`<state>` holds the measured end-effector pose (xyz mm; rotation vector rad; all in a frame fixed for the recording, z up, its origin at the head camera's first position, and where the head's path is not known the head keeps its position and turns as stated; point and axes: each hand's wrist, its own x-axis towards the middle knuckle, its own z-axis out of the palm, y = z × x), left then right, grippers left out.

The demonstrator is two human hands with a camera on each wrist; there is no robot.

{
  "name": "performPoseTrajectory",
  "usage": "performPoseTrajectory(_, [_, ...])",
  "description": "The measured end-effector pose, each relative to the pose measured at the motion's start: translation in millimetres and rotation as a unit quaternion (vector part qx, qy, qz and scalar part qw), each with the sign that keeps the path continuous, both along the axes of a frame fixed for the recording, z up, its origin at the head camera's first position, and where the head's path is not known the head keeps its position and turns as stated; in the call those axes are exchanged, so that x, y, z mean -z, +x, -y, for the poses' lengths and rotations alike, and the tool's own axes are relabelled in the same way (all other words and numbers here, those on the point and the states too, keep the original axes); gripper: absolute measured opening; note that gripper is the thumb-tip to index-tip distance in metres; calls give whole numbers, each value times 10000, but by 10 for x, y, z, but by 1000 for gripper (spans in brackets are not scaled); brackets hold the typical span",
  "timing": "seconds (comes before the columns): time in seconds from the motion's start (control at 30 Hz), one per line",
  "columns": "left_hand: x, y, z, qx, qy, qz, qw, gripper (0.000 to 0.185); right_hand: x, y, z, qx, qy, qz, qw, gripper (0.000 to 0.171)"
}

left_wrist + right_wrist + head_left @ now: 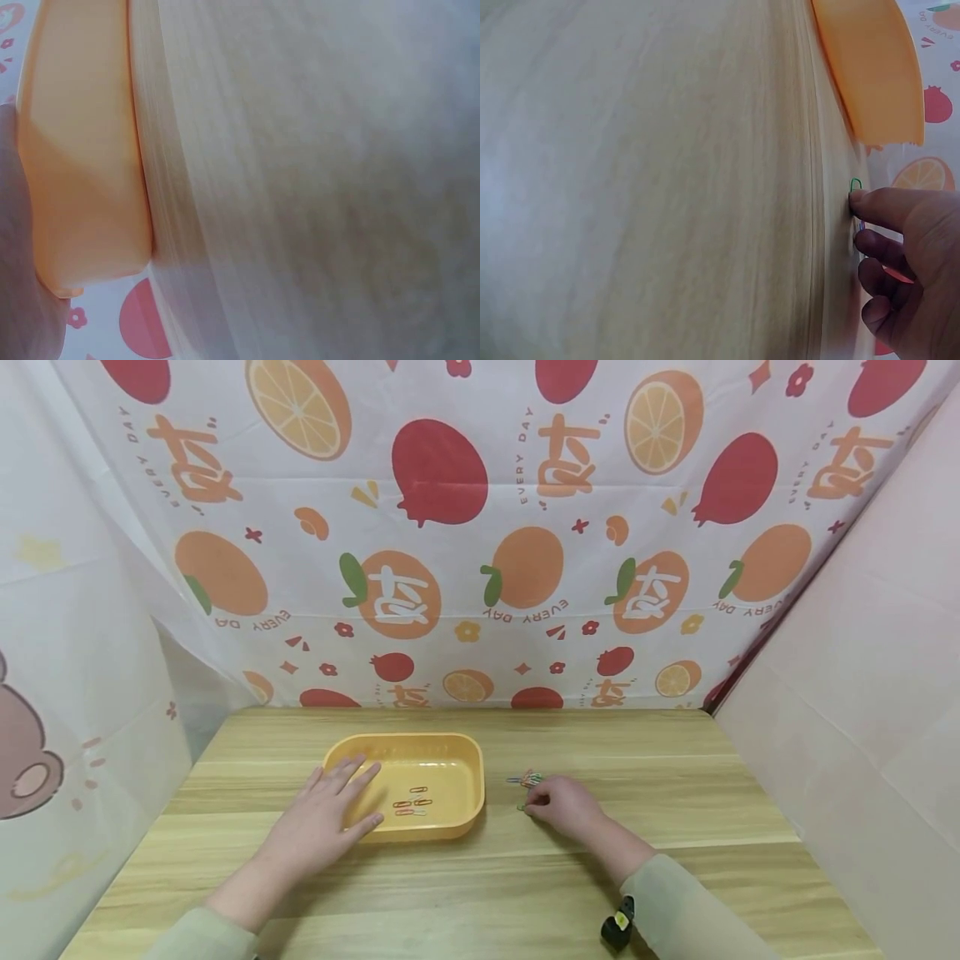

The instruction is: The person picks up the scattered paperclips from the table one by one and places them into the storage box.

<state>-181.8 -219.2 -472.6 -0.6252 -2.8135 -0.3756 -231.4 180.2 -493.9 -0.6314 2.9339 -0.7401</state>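
Observation:
A yellow plastic tray [450, 739] sits on the wooden table, with several paper clips [403, 805], red and pale, lying on its floor. Over the tray's left side spreads my left hand [324, 810], fingers apart and resting at the rim. To the right of the tray, my right hand [567, 808] pinches a green paper clip [856, 182] between thumb and index finger, low over the table. Just beyond those fingertips is a small heap of coloured paper clips [528, 777], partly hidden by the hand.
The wooden table [420, 902] reaches back to a fruit-printed cloth [465, 635]. Pale cloths hang along its left and right sides. A small black device [617, 927] is at the right sleeve.

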Motion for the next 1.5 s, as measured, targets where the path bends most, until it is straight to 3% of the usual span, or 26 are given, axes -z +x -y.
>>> performPoseTrajectory(0.67, [45,10,14,-6,23,-111,9999,75,-2,-37,-47,233,-663,304,9971,4])
performPoseTrajectory(1.07, [38,1,22,-37,-41,40,10000,76,-102,-74,-59,602,-1444,767,9847,8])
performPoseTrajectory(1.5, [14,-3,11,-22,-32,4,10000,76,-261,-209,16,566,-1674,558,9827,9])
